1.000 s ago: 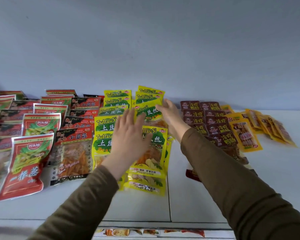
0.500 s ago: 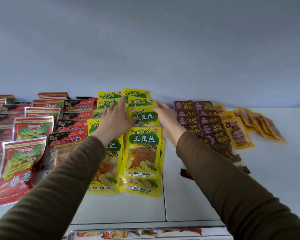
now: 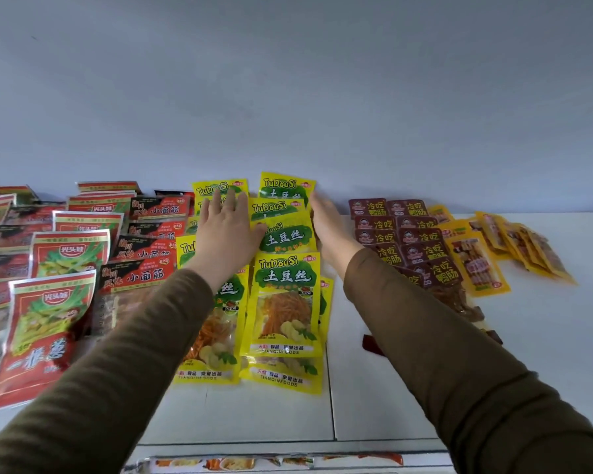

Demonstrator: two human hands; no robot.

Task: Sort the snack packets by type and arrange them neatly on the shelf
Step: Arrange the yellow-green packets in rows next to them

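Yellow-green "TuDouSi" packets (image 3: 283, 302) lie in two overlapping columns at the middle of the white shelf (image 3: 384, 398). My left hand (image 3: 225, 230) rests flat, fingers spread, on the left column near the back. My right hand (image 3: 327, 227) presses edge-on against the right side of the right column, fingers straight toward the wall. Neither hand grips a packet. Red packets with green beans (image 3: 45, 323) and black-red packets (image 3: 141, 268) lie to the left. Maroon packets (image 3: 404, 234) and small yellow packets (image 3: 476, 265) lie to the right.
A grey wall (image 3: 288, 97) stands right behind the packet rows. The shelf's front edge (image 3: 288, 446) runs below my forearms, with more packets (image 3: 220, 463) on a lower level. A dark red packet corner (image 3: 372, 347) shows under my right sleeve.
Both hands have slid farther back along the yellow columns toward the wall. The back yellow packets now sit straighter in two columns.
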